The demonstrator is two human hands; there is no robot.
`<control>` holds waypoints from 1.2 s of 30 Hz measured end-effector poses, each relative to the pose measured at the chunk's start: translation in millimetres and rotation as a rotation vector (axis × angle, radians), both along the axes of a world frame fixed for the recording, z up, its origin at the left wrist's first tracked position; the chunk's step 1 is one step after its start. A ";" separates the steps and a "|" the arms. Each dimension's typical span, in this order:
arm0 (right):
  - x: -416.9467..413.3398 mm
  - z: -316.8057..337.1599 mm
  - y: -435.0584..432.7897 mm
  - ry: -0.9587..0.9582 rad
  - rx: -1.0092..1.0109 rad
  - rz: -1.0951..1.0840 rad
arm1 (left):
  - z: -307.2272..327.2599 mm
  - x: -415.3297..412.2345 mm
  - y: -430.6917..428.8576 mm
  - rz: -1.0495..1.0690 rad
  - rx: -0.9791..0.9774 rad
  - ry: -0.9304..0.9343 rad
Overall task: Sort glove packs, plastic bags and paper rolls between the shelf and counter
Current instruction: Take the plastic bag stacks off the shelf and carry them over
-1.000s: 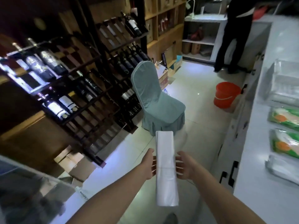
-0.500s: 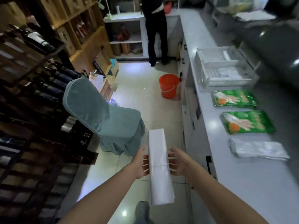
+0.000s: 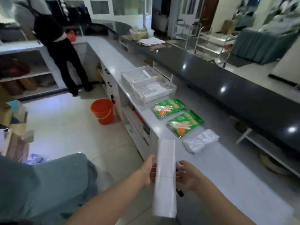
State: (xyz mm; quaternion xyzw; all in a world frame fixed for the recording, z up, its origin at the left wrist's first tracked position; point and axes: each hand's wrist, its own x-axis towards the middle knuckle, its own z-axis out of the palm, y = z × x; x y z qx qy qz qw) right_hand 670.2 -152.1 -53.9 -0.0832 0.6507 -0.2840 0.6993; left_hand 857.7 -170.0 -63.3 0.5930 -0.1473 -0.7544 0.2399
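Observation:
I hold a long white pack of plastic bags (image 3: 165, 177) upright between both palms, over the front edge of the white counter (image 3: 227, 179). My left hand (image 3: 148, 170) presses its left side and my right hand (image 3: 186, 175) presses its right side. On the counter lie two green glove packs (image 3: 168, 107) (image 3: 185, 123), one behind the other. A clear plastic bag pack (image 3: 200, 140) lies just in front of them. Behind the glove packs stand two white trays (image 3: 152, 86).
A chair with a teal cover (image 3: 43, 185) stands close at my lower left. An orange bucket (image 3: 102, 110) sits on the tiled floor by the counter cabinets. A person in dark clothes (image 3: 63, 52) stands at the far end. A dark raised ledge (image 3: 227, 85) runs behind the counter.
My view has swung right, from the wine rack to the counter. The white pack, still between my hands, now hangs at the counter's edge near the clear bag pack.

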 end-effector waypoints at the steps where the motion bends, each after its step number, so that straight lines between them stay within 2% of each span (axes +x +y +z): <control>1: -11.3 1.1 0.9 0.001 0.005 -0.046 | 4.0 -11.8 -5.6 -0.054 -0.005 -0.008; 9: -109.0 6.2 9.0 -0.010 0.030 -0.306 | 10.0 -124.0 -55.1 -0.372 -0.062 -0.035; 21: -215.5 -18.3 -13.5 -0.079 0.065 -0.589 | -5.2 -271.9 -110.6 -0.624 -0.069 -0.165; 27: -239.3 -35.0 -16.2 -0.147 0.118 -0.731 | -24.1 -313.5 -124.8 -0.706 -0.042 -0.188; 36: -258.6 -51.2 -53.2 -0.192 0.129 -0.823 | -45.3 -346.2 -161.5 -0.772 -0.138 -0.262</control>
